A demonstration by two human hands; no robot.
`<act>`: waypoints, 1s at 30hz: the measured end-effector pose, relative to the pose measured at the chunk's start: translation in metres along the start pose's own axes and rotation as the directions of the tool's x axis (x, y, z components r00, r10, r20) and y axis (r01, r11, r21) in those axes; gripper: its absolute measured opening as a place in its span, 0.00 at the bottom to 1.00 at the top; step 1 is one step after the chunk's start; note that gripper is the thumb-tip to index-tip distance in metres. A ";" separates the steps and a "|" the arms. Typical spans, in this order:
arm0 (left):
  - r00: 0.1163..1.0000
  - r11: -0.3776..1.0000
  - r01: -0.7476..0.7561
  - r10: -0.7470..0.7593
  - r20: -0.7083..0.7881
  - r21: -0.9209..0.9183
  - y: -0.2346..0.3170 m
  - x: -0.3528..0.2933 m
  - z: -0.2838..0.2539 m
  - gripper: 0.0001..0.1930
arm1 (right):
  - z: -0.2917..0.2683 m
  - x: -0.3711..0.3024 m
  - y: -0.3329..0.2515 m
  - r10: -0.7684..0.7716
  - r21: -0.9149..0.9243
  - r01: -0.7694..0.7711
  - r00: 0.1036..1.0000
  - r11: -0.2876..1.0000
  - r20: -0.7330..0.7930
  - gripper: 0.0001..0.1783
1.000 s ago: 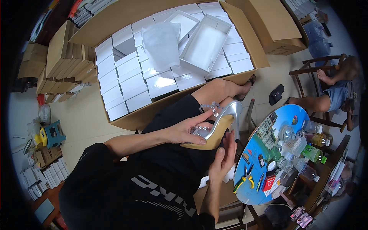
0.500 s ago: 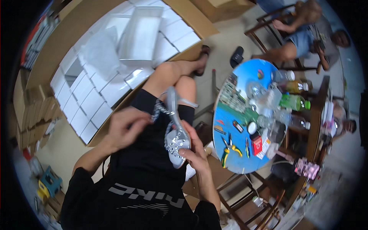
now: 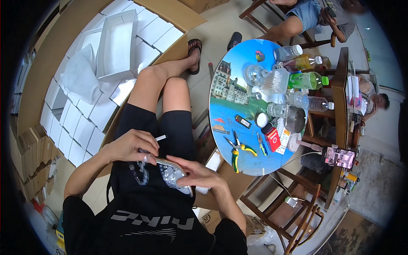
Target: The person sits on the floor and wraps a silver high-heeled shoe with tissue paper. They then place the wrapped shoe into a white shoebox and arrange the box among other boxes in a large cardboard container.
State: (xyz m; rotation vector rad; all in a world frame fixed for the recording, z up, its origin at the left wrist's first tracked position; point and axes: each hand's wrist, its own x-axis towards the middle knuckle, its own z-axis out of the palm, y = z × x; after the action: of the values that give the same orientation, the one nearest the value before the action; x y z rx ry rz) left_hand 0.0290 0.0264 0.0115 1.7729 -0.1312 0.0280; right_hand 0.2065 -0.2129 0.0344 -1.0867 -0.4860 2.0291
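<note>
A silver sandal (image 3: 172, 175) with clear, gem-studded straps lies sideways over my lap, held between both hands. My right hand (image 3: 199, 175) grips its toe end, thumb on the near side and fingers along the sole. At its other end, my left hand (image 3: 135, 145) is closed around the rear part, fingers curled over it. A thin pale tip (image 3: 160, 137) sticks out past the left fingers; whether it is the heel I cannot tell. One studded strap (image 3: 140, 173) hangs loose below the left hand.
To the left stands a big carton (image 3: 189, 46) of white boxes, with an open white box (image 3: 117, 46) on top. On the right, a round blue table (image 3: 225, 121) carries bottles, pliers (image 3: 240, 149) and a red pack (image 3: 272, 138). A phone (image 3: 339, 157) and seated people are beyond.
The sandal has turned from upright to lying sideways and come lower and left. My left hand has moved from the strap onto the sandal's rear. The view has shifted.
</note>
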 end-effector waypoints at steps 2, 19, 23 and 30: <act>0.994 0.994 0.085 -0.090 -0.059 -0.070 -0.019 -0.007 0.008 0.11 | -0.003 -0.022 -0.025 -0.154 -0.473 0.016 0.955 0.881 -0.255 0.41; 0.863 0.831 0.392 -0.481 -0.154 -0.394 -0.058 -0.004 0.018 0.14 | -0.188 -0.155 -0.079 -0.830 -0.700 -0.478 -0.126 0.531 -0.543 0.17; 0.809 0.689 0.482 -0.587 -0.026 -0.542 -0.063 -0.004 0.013 0.18 | -0.100 -0.108 -0.084 -0.762 -0.746 -0.159 -0.121 0.647 -0.636 0.15; 0.820 0.646 0.438 -0.573 -0.017 -0.626 -0.091 0.006 0.028 0.15 | -0.003 0.016 -0.029 -0.578 -0.656 0.164 0.655 0.737 -0.486 0.10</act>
State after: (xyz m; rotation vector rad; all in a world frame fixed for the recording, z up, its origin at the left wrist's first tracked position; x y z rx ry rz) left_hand 0.0432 0.0164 -0.0829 1.0952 0.4885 -0.2143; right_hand 0.2165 -0.1822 0.0431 -1.7858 -0.8726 0.9819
